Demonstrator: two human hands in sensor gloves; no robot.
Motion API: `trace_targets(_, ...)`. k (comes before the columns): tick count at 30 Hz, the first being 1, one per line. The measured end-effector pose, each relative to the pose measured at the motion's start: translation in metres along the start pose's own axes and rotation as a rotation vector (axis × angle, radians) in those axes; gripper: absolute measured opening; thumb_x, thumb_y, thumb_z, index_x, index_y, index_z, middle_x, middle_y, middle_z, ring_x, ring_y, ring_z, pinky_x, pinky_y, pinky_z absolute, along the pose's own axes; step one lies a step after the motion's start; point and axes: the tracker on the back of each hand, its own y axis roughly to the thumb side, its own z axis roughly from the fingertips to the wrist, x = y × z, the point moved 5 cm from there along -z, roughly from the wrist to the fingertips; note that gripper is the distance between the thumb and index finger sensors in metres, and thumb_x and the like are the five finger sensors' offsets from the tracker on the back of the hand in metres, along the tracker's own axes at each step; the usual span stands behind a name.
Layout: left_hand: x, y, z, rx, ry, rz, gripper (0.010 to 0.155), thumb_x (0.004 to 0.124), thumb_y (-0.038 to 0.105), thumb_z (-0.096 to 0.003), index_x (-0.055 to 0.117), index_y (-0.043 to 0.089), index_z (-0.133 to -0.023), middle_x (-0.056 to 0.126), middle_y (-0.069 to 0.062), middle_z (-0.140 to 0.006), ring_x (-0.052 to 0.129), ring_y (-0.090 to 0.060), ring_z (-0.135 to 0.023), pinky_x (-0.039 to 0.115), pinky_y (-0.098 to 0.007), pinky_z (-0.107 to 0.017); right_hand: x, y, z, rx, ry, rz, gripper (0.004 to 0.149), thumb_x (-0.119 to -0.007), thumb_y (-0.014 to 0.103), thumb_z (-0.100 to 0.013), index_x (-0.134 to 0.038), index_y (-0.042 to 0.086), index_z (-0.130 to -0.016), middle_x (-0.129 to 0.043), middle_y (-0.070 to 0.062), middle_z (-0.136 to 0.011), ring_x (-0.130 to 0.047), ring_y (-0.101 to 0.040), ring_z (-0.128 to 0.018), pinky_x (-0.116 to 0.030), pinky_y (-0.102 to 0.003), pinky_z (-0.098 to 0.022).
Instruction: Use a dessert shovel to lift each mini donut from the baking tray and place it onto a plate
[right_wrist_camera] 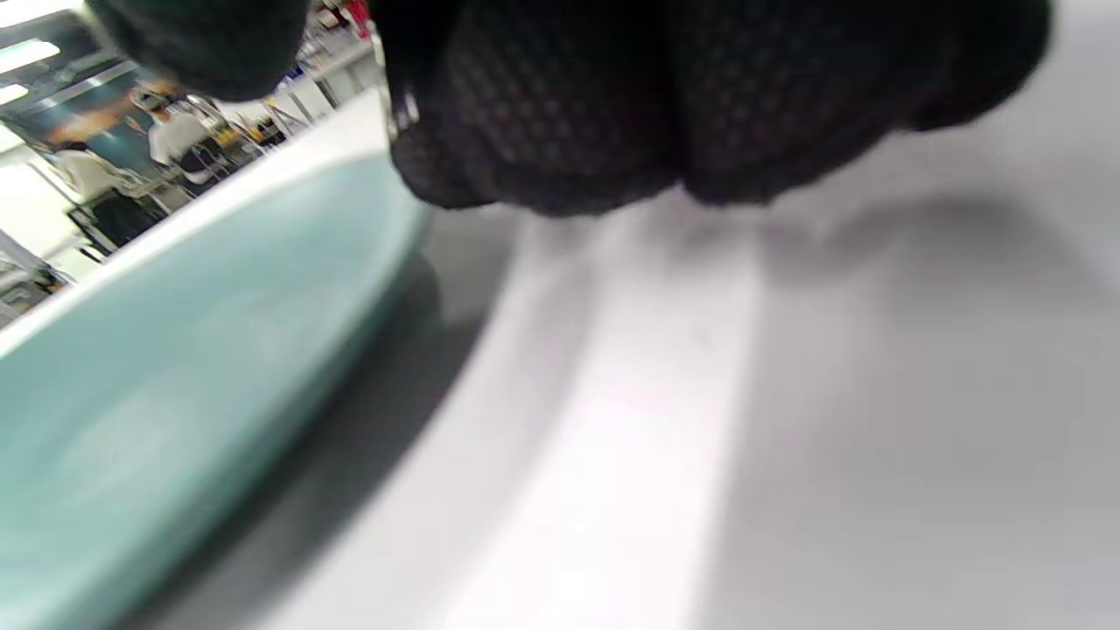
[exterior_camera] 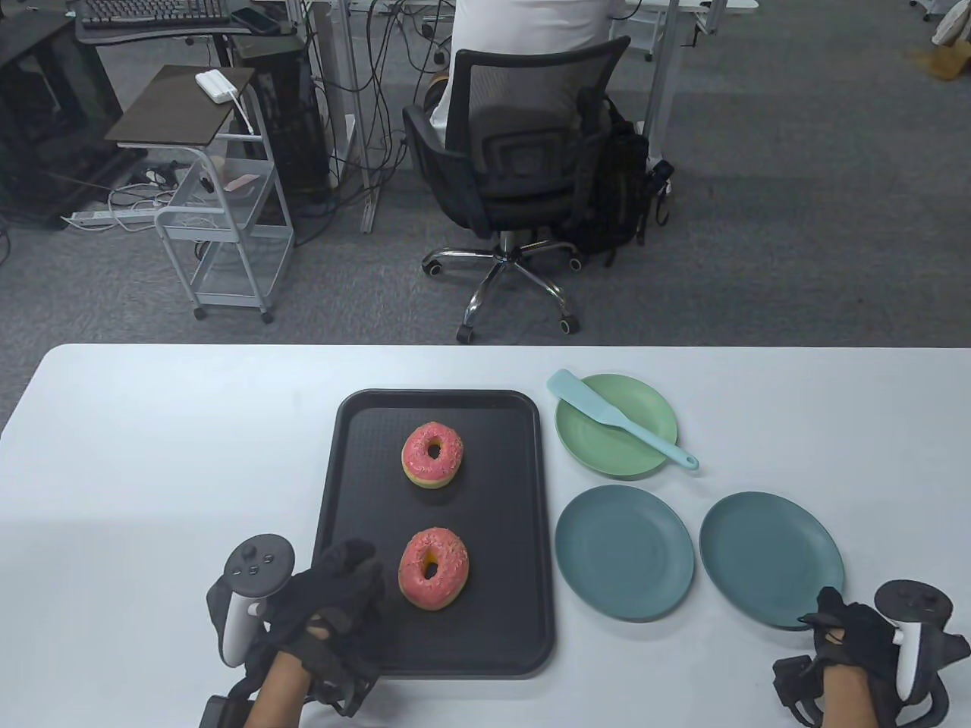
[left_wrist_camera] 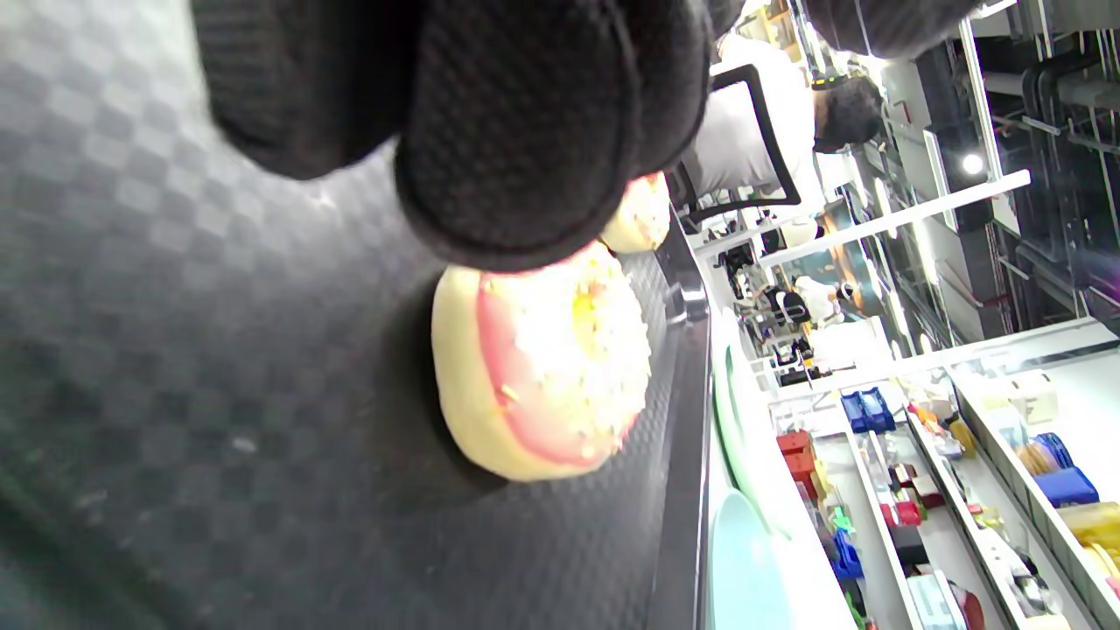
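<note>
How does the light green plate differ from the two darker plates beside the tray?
The light green plate is paler and farther from the person; the two teal plates are darker and nearer. The green one carries the dessert shovel; the teal ones carry nothing. All are round and hold no donut.

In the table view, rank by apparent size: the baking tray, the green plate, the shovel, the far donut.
1. Baking tray, clearly largest.
2. Green plate.
3. Shovel: longer than the plate is wide, but slimmer.
4. Far donut, smallest.
</note>
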Motion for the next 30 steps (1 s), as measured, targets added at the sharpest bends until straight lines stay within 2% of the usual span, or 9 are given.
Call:
trace_targets(4,-0.009,-0.001,0.002,-0.013,0.069,-0.042,0.063,0.074,0.052,-0.0412,0.051,0.028,-0.094,0.076,-0.003,-0.085,0.099,-0.023,-0.062,0.081,-0.045,-0.052,0.011,0.029,0.020,0.120,-0.058,0.006,0.054,-0.072,0.056,-0.045,-0.079,0.010,-0.074,-0.092,-0.017,-0.059,-0.088,-0.040,-0.046,-0.070,-0.059,-0.054)
trace_targets(7,-0.019,0.001,0.004,-0.037,0.195,-0.255,0.064,0.074,0.054,-0.0407,0.049,0.030,-0.095,0.063,-0.005,-0.095,0.085,-0.029,-0.079,0.070,-0.051,-0.062,0.008,0.076,0.041,0.271,-0.029,-0.053,0.055,-0.074,0.053,-0.046,-0.076,0.009,-0.080,-0.089,-0.021,-0.070,-0.085,-0.044,-0.056,-0.063,-0.063,-0.061)
trace_targets(9,-0.023,0.001,0.005,-0.060,0.236,-0.362,0.065,0.073,0.054,-0.0406,0.049,0.030,-0.096,0.057,-0.005,-0.098,0.078,-0.031,-0.085,0.065,-0.053,-0.065,0.001,0.112,0.057,0.344,-0.024,0.015,0.055,-0.074,0.053,-0.047,-0.075,0.011,-0.083,-0.087,-0.020,-0.075,-0.084,-0.044,-0.061,-0.061,-0.063,-0.064)
trace_targets(13,-0.027,-0.002,0.005,-0.096,0.254,-0.411,0.066,0.073,0.053,-0.0410,0.048,0.030,-0.097,0.051,-0.007,-0.101,0.070,-0.035,-0.092,0.059,-0.056,-0.069,-0.028,0.184,0.082,0.465,-0.013,0.173,0.062,-0.075,0.053,-0.047,-0.065,0.017,-0.097,-0.077,-0.019,-0.095,-0.076,-0.045,-0.081,-0.055,-0.064,-0.070)
trace_targets(16,-0.028,-0.004,0.005,-0.126,0.254,-0.448,0.067,0.073,0.053,-0.0412,0.046,0.030,-0.097,0.048,-0.007,-0.102,0.067,-0.036,-0.093,0.057,-0.057,-0.069,-0.055,0.226,0.091,0.507,0.007,0.255,0.071,-0.075,0.053,-0.047,-0.049,0.024,-0.106,-0.057,-0.017,-0.112,-0.056,-0.046,-0.100,-0.041,-0.064,-0.078)
trace_targets(19,-0.031,-0.008,0.005,-0.158,0.256,-0.478,0.068,0.073,0.053,-0.0412,0.045,0.030,-0.098,0.046,-0.008,-0.103,0.064,-0.037,-0.095,0.055,-0.057,-0.070,-0.084,0.261,0.092,0.508,0.033,0.331,0.077,-0.075,0.054,-0.047,-0.036,0.030,-0.109,-0.037,-0.013,-0.120,-0.035,-0.044,-0.109,-0.030,-0.063,-0.082)
trace_targets(24,-0.035,-0.018,0.005,-0.247,0.250,-0.526,0.070,0.073,0.054,-0.0415,0.041,0.030,-0.099,0.042,-0.009,-0.105,0.060,-0.038,-0.097,0.053,-0.058,-0.071,-0.118,0.285,0.075,0.450,0.058,0.416,0.080,-0.074,0.054,-0.048,-0.026,0.037,-0.110,-0.018,-0.009,-0.124,-0.015,-0.043,-0.112,-0.020,-0.061,-0.083)
trace_targets(30,-0.036,-0.020,0.004,-0.252,0.239,-0.504,0.070,0.073,0.054,-0.0415,0.041,0.030,-0.100,0.042,-0.009,-0.105,0.060,-0.038,-0.097,0.053,-0.058,-0.072,-0.147,0.284,0.055,0.376,0.134,0.471,0.075,-0.075,0.050,-0.049,-0.034,0.037,-0.110,-0.012,-0.010,-0.124,-0.008,-0.045,-0.111,-0.015,-0.063,-0.081)
